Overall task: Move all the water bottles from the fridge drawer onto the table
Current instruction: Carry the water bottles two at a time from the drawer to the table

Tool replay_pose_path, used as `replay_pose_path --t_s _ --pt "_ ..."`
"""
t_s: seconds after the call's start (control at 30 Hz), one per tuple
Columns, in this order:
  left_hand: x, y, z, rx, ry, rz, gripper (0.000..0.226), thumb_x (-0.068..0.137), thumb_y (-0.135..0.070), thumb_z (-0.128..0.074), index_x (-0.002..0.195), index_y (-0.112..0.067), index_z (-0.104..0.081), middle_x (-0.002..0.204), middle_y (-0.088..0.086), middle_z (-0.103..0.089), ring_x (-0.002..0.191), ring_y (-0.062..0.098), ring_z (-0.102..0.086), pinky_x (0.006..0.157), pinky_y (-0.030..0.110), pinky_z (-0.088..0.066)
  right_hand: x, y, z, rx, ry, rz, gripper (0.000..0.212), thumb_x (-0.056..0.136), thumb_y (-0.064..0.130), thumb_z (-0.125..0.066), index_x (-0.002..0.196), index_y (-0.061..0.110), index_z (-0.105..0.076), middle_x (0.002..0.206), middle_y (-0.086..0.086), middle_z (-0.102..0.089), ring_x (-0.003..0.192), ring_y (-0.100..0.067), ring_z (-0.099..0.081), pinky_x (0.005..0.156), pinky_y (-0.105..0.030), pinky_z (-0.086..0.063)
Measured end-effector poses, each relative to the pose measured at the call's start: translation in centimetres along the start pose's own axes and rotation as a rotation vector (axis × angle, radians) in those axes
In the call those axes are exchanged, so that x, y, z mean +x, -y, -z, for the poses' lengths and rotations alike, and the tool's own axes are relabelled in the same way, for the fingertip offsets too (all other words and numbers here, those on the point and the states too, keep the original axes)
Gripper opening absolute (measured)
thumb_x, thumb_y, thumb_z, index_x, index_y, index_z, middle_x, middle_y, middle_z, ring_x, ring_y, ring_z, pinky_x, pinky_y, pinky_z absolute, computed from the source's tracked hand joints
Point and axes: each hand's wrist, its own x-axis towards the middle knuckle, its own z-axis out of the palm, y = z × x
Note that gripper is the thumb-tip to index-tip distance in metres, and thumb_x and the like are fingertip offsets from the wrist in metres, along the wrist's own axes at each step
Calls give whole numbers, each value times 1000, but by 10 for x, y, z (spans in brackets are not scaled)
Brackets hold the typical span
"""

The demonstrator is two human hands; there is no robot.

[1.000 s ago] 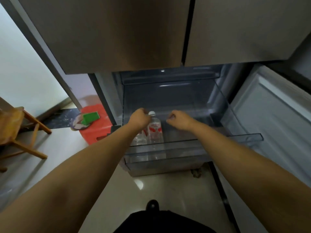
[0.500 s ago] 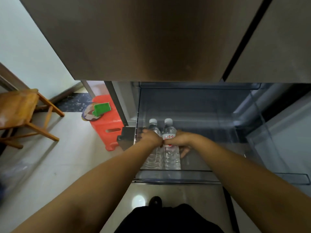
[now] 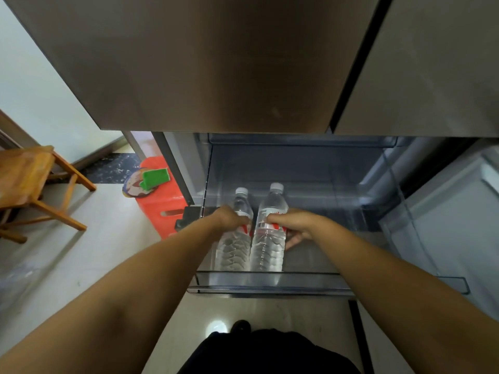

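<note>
1. Pale tiled floor (image 3: 89, 255) runs up to a steel-fronted fridge (image 3: 216, 63), whose upper doors fill the top of the view.
2. Below those doors a clear plastic fridge drawer (image 3: 270, 282) stands pulled out.
3. Two water bottles stand side by side in its left part, touching or very nearly so, white caps up, red-and-white labels at mid-height.
4. The left hand (image 3: 229, 218) is wrapped around the left bottle (image 3: 235, 247) at its label.
5. The right hand (image 3: 293, 222) grips the right bottle (image 3: 268, 247) at its label, fingers curled round the far side.
6. Whether either bottle is lifted off the drawer floor cannot be told.
7. A red plastic stool (image 3: 159, 206) with a green sponge (image 3: 156, 178) on it sits left of the fridge; a wooden chair (image 3: 29, 182) stands further left.
</note>
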Motion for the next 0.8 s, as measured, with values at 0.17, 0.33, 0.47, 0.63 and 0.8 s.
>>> replay_pose_path --t_s 0.17,0.33,0.47,0.63,0.8 --pt "-19 -20 17 -369 184 -23 48 87 -18 -65 126 5 -49 98 20 -67 80 29 -66 75 40 -57 -22 -4 28 242 -61 53 30 86 39 -63 104 15 -62 86 -5 -71 80 -20 -68 76 -39 -58" --pt "-36 -48 12 -660 343 -5 39 91 -42 -54 110 -9 -61 91 12 -73 79 25 -71 68 38 -57 -45 1 38 770 8 93 45 87 39 -52 62 9 -73 60 -10 -69 52 -24 -69 51 -33 -56" --pt "-50 -65 -9 -902 446 11 37 88 -40 -54 96 -5 -63 70 14 -71 58 26 -70 56 37 -58 -67 -2 51 936 -73 128 37 81 34 -53 55 9 -63 46 -7 -60 38 -20 -61 44 -26 -52" --pt "-59 -72 -36 -1016 501 35 33 85 -36 -55 93 -4 -62 68 12 -67 56 22 -66 58 33 -58 -90 -18 63 1032 -36 179 31 81 35 -58 89 6 -64 61 -14 -69 51 -26 -69 52 -38 -56" --pt "-70 -81 -59 -1052 697 -9 39 81 -38 -62 93 -2 -71 79 13 -68 65 25 -69 67 36 -59 -107 -39 67 1127 -25 237 54 76 48 -72 110 8 -64 79 -15 -70 67 -29 -71 68 -43 -58"
